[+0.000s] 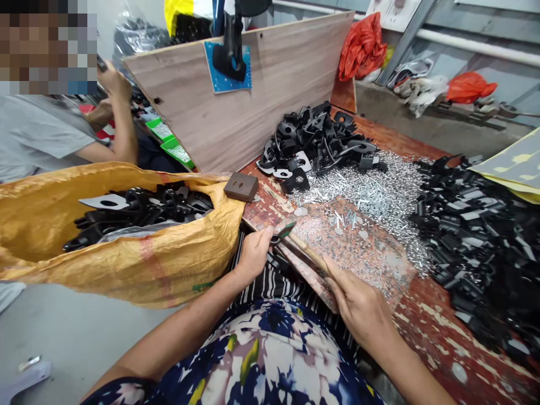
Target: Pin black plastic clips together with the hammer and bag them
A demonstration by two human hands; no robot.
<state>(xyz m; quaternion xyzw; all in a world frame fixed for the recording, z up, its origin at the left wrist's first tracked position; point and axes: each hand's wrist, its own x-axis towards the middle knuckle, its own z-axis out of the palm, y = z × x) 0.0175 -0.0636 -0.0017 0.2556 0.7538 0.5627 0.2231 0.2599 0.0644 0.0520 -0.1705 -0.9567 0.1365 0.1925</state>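
Observation:
My left hand [254, 256] is closed in a pinch on a small black plastic part [276, 240] at the near edge of the bench. A dark pointed tip with a greenish tint [287, 229] rises beside that part. My right hand [358, 298] is closed around the near end of a long, thin brownish stick [307, 252], whose far end reaches towards the black part. I cannot make out what the stick's far end is. Below both hands lies a speckled stone slab [379, 253], with a few loose metal pins [343, 219] on it.
Behind the slab are a heap of metal pins [379, 194] and piled black clips [312, 140]. More black pieces [481, 236] cover the right side. At left, a yellow woven sack [177, 264] holds black parts, near a brown block [241, 187]. Another person's arm [122, 118] shows beyond a wooden board [287, 73].

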